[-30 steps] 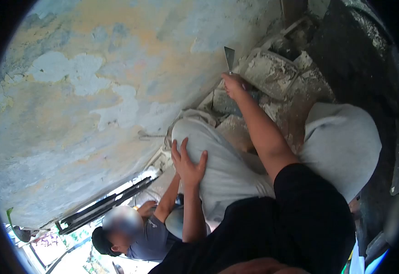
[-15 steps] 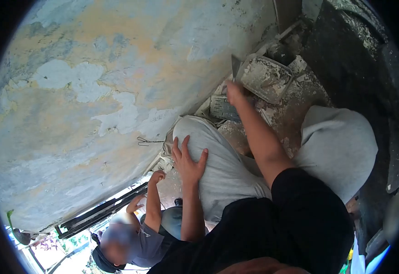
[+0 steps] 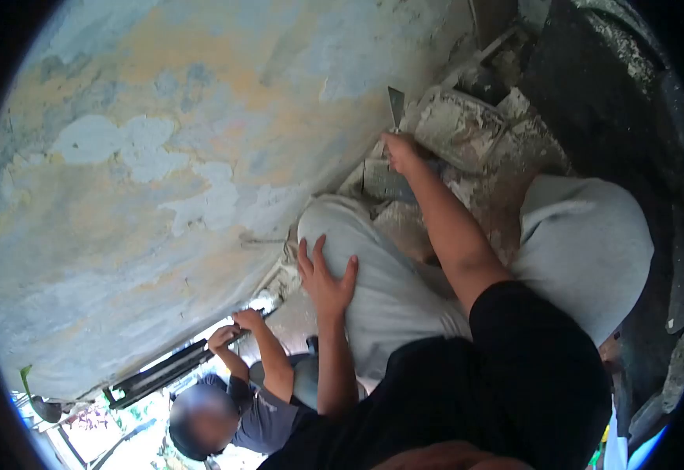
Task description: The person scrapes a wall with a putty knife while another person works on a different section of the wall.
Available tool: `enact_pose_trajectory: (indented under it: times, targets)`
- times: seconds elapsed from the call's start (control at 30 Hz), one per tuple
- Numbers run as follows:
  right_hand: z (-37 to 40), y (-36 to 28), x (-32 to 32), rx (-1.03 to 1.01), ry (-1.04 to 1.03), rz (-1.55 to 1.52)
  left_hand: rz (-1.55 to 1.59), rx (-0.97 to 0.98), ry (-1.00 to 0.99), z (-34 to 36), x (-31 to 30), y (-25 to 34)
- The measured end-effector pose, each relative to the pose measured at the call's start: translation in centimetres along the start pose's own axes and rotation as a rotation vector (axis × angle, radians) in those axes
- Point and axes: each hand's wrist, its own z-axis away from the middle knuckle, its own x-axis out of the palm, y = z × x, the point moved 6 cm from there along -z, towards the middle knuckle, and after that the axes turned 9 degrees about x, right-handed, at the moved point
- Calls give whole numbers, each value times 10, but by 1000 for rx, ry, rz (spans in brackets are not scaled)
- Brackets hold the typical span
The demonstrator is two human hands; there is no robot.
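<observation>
My right hand is closed around the handle of a putty knife, whose flat blade points away from me, close to the lower part of the wall. Paint on that wall is worn and patchy, with flaked areas. My left hand lies with fingers spread on the knee of my light grey trousers. Beside the knife is a shallow tray coated with pale crumbly material. A flat grey box-like piece sits just below my right hand.
Dusty rubble and debris cover the floor by the wall. A bent wire sticks out near my knee. At lower left, another person has both hands at a dark frame by a bright opening. A dark surface rises on the right.
My right hand and the putty knife have shifted slightly left, and the blade is turned a little. The other person's hands have come together at the dark frame. My left hand stays put.
</observation>
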Motion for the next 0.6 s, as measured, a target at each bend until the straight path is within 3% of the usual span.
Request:
enact_pose_trajectory:
  times: [0.03,0.07,0.13,0.2,0.23,0.37,0.43,0.5,0.57,0.6]
  targets:
    - [4,21,-4,60,47,-38,-2,-13,-10,8,-3,-2]
    - [39,17,-2,-153,226,-110,-10,21,9,2,-1,-1]
    - [19,17,3,-128,250,-94,-13,44,22,0,-1,0]
    - [23,-34,2,-36,8,-54,-12,54,41,-3,2,0]
    - [19,-33,5,-14,5,-58,-21,52,33,6,-1,-3]
    - [29,-21,-4,0,102,64,21,8,36,14,-4,-6]
    - [29,15,-13,27,278,-6,10,-25,16,14,-7,-3]
    - [16,3,-16,-228,356,84,14,2,35,10,-5,-3]
    - [40,-48,3,52,45,37,-5,1,40,3,-1,-5]
    - [-43,-21,-1,-26,2,-11,3,2,50,-2,-3,-5]
